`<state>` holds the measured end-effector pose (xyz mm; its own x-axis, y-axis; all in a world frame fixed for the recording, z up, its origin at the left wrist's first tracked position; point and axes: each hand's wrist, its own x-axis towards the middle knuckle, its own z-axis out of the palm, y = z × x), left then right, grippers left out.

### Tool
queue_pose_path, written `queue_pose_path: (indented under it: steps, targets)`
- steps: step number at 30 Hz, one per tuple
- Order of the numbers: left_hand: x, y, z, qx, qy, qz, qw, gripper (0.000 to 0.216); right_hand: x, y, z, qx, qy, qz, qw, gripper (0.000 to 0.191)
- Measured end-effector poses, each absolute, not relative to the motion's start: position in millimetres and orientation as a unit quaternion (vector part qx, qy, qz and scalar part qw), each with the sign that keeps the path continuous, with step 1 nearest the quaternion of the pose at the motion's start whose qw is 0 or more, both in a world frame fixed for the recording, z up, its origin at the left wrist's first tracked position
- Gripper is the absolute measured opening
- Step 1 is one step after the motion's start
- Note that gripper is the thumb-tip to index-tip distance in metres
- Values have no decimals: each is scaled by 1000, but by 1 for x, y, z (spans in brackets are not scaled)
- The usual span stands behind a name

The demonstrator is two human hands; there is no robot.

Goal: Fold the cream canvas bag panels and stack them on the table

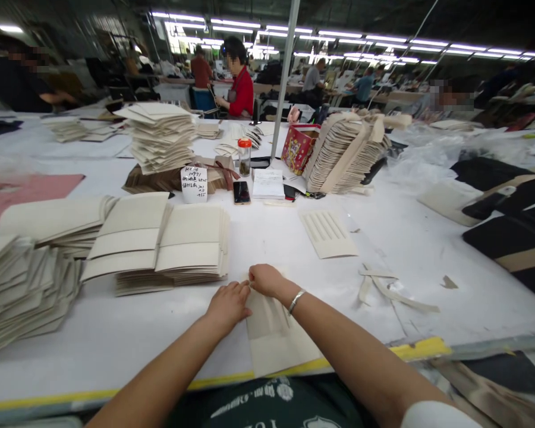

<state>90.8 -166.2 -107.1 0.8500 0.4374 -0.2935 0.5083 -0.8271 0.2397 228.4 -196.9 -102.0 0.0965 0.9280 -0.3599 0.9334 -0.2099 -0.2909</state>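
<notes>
A cream fabric panel (279,345) lies flat before me, its near end at the table's yellow edge. At the panel's far left corner my left hand (229,306) rests palm down, its fingers bent and close together. My right hand (267,280) is curled at the same corner, fingertips pinched against the left hand's fingers. Whatever is pinched there is too small to make out. Farther off lies a similar cream panel (329,233) with several raised parallel strips. Loose cream strips (390,288) lie to the right.
Stacks of cream panels (191,238) stand left of my hands, with a taller stack (160,137) behind. Along the back are a phone (241,192), a paper pad (268,183), an orange-lidded jar (244,159) and a bound bundle (343,154). Black pieces (512,232) lie right. Co-workers sit beyond.
</notes>
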Motion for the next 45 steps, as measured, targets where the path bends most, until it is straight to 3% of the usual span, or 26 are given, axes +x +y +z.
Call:
queue_pose_path:
  steps: [5,10,13,15,18,23,28,34,45]
  targets:
    - [89,-171,-104,942,272,-109,161,55,225,-213,-96,702,664,-258,4,15]
    - [80,-172,-104,946,245,-117,179,80,223,-230,-94,730,637,-221,-111,13]
    - [79,-173,-105,942,256,-123,181,84,203,-277,-97,689,626,-337,-137,9]
    - [80,-173,-106,939,256,-129,189,84,188,-321,-95,596,617,-498,-126,8]
    - [80,-174,-104,939,250,-140,189,83,177,-361,-84,582,559,-567,-164,9]
    - [79,-168,-101,941,247,-129,195,69,207,-312,-74,678,523,-443,-267,19]
    - [89,-154,-103,935,280,-53,210,11,233,-225,-98,791,535,-271,-125,22]
    - [108,-143,-108,921,329,-52,199,17,230,-197,-114,807,528,-265,-27,25]
    - [135,-135,-97,906,339,-142,210,21,235,-195,-118,804,509,-302,-59,22]
